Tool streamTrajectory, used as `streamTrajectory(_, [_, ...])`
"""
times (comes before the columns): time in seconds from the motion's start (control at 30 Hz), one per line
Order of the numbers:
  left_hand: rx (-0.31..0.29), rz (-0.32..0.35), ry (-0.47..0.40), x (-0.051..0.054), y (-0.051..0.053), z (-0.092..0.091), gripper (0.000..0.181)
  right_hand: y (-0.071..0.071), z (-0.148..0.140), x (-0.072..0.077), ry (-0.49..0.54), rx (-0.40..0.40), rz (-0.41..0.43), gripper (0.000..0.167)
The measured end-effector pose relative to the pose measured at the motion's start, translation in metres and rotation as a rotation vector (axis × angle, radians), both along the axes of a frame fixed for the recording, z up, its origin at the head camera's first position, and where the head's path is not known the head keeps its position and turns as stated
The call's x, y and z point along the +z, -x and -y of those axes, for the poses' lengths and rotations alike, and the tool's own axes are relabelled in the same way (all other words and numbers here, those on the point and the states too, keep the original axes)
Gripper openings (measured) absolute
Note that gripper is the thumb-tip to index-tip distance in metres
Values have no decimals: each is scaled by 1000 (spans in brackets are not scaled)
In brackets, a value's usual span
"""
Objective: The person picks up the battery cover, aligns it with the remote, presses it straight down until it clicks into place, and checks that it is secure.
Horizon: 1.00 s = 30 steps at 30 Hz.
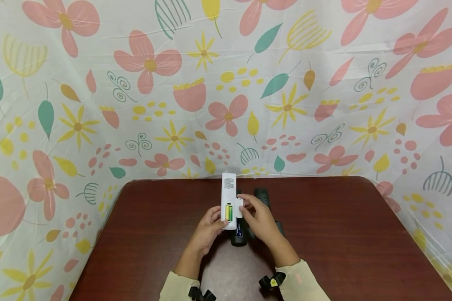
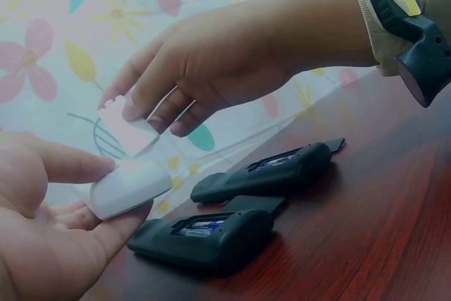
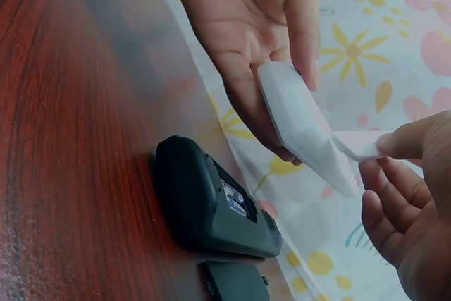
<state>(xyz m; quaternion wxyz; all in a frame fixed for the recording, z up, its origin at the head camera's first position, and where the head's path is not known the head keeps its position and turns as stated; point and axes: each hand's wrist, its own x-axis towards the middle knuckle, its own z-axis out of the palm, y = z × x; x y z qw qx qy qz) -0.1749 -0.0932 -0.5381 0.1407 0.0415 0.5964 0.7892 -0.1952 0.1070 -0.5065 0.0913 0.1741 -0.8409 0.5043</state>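
My left hand (image 1: 205,232) grips a white remote control (image 1: 229,194), its back turned up above the table. In its open compartment lie green and yellow batteries (image 1: 229,212). With thumb and fingers my right hand (image 1: 263,223) pinches the white battery cover (image 2: 127,130) at the remote's right edge. Below the hands, two black remote controls lie back up: one nearer the left wrist camera (image 2: 158,246), the other beyond it (image 2: 304,168). Both compartments are uncovered and show blue batteries (image 2: 201,228).
A black cover (image 2: 259,204) lies between the black remotes, and another black piece (image 2: 336,144) is by the farther one's end. The dark red-brown table (image 1: 335,234) ends at a hanging flower-patterned cloth (image 1: 226,146).
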Motion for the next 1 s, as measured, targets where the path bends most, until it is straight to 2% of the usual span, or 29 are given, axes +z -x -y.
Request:
streamTrajectory(0.33, [-19, 16, -27, -3, 1, -2, 64, -3, 2, -3, 93, 31, 104, 33])
streamTrajectory(0.67, [-27, 17, -31, -4, -1, -4, 65, -6, 9, -11, 125, 55, 106, 31])
streamTrajectory(1.0, [-22, 20, -25, -2, -1, -5, 64, -5, 10, -10, 143, 61, 153, 32])
